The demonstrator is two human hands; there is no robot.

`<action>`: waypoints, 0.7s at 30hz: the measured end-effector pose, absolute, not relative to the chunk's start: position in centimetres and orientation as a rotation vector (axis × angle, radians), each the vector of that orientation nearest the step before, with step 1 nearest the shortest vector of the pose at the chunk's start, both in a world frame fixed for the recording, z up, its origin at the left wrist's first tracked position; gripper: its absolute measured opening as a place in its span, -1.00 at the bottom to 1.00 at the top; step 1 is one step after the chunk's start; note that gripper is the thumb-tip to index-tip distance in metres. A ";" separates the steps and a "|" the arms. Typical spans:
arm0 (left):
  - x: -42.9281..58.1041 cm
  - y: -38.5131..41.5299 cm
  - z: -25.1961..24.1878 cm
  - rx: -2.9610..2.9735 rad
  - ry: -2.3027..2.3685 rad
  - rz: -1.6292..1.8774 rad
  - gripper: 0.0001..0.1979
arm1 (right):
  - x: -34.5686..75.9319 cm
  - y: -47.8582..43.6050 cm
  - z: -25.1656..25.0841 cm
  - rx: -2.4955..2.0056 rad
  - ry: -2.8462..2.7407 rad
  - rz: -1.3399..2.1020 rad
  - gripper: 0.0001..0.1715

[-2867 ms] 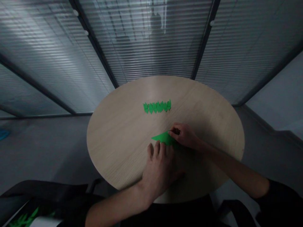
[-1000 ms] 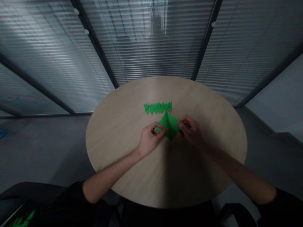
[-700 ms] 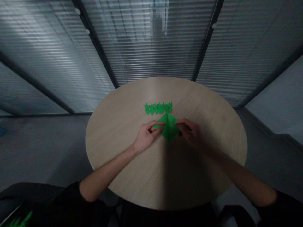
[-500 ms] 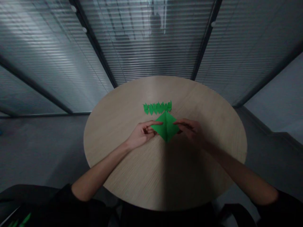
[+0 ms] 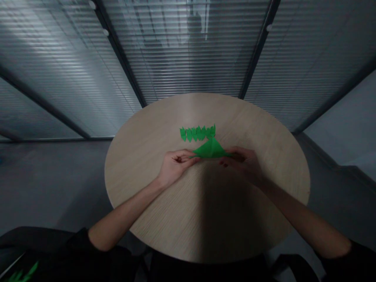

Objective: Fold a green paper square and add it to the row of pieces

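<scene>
- You had the green paper (image 5: 210, 149) between your 2 hands, over the middle of the round table (image 5: 141, 145).
- Your left hand (image 5: 174, 166) pinched its left corner, thumb and fingers drawn nearly together, the paper's edge between them.
- Your right hand (image 5: 246, 162) gripped the opposite corner with fingers drawn in; shadow hid part of that hold.
- On the far side, 1 row of green folded pieces (image 5: 197, 133) lay just beyond the paper's tip; you could not tell whether they touched.
- Toward you, a broad stretch of tabletop, partly in dark shadow, ran to the near rim, well apart from the paper.
- More tabletop spread outward past each hand to the side rims.
- Your paper showed a triangle, its peak pointing away from you, its long axis running left to right.
</scene>
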State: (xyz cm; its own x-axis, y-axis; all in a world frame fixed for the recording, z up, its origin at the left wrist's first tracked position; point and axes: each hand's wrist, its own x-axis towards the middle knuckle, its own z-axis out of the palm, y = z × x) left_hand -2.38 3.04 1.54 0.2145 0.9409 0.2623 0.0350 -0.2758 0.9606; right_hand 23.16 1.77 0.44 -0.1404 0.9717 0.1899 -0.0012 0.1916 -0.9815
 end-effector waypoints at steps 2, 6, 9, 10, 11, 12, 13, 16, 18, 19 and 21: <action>-1.9 2.6 1.2 1.493 0.951 1.235 -0.85 | 23.0 1.7 0.5 -0.984 -1.396 1.214 -0.65; -1.3 2.0 0.7 1.477 0.990 1.239 -0.78 | 22.6 1.6 0.6 -0.929 -1.404 1.291 -0.63; -1.2 1.9 0.7 1.527 0.925 1.220 -0.80 | 22.4 1.6 0.5 -0.943 -1.398 1.271 -0.65; -1.3 2.0 0.7 1.556 0.879 1.214 -0.82 | 22.4 1.5 0.5 -0.959 -1.401 1.259 -0.65; -1.4 2.1 0.8 1.591 0.834 1.206 -0.83 | 22.4 1.5 0.5 -0.974 -1.411 1.248 -0.65; -1.4 2.2 0.9 1.627 0.796 1.190 -0.85 | 22.4 1.5 0.4 -0.985 -1.426 1.238 -0.65; -1.5 2.3 1.0 1.660 0.770 1.170 -0.85 | 22.4 1.5 0.4 -0.991 -1.445 1.226 -0.65; -1.6 2.3 1.4 1.725 0.782 1.096 -0.88 | 22.4 1.5 0.3 -0.986 -1.499 1.201 -0.69; -1.6 2.1 1.5 1.752 0.832 1.094 -0.92 | 22.4 1.5 0.2 -0.984 -1.521 1.193 -0.71; -1.5 2.0 1.6 1.767 0.860 1.108 -0.93 | 22.3 1.4 0.2 -0.983 -1.523 1.185 -0.70; -1.4 2.0 1.7 1.786 0.903 1.154 -0.94 | 22.3 1.5 0.2 -0.985 -1.522 1.162 -0.70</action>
